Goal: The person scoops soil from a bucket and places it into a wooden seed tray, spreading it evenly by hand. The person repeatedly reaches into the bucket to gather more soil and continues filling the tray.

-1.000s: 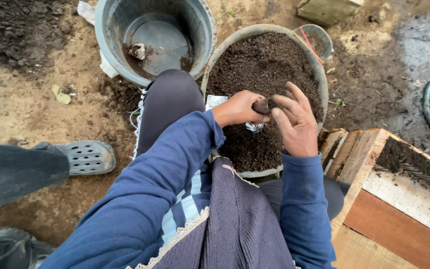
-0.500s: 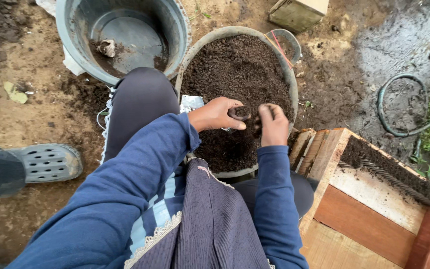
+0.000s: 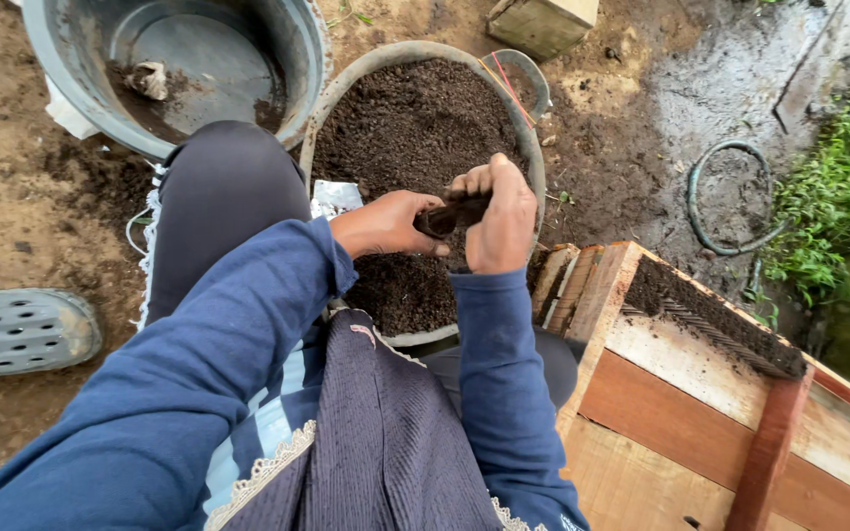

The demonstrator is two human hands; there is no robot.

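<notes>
I look down at a round basin [image 3: 535, 167] full of dark soil between my knees. Over its near half, my left hand [image 3: 386, 224] and my right hand [image 3: 500, 218] meet and both grip a small dark soil-covered pouch [image 3: 453, 212]. The left fingers pinch its left end; the right hand curls around its right side, knuckles up. Blue sleeves cover both forearms. What is inside the pouch is hidden.
A big grey tub [image 3: 164, 69] with a little dirt stands at the upper left. A wooden crate [image 3: 720, 393] holding soil sits at the right. A grey perforated clog [image 3: 22, 329] lies at the left. A hose loop [image 3: 730, 202] and green plants [image 3: 843, 187] are at the far right.
The view has swung right, showing more of the crate and the plants. My right hand has closed from spread fingers onto the dark pouch, and both hands have drawn together.
</notes>
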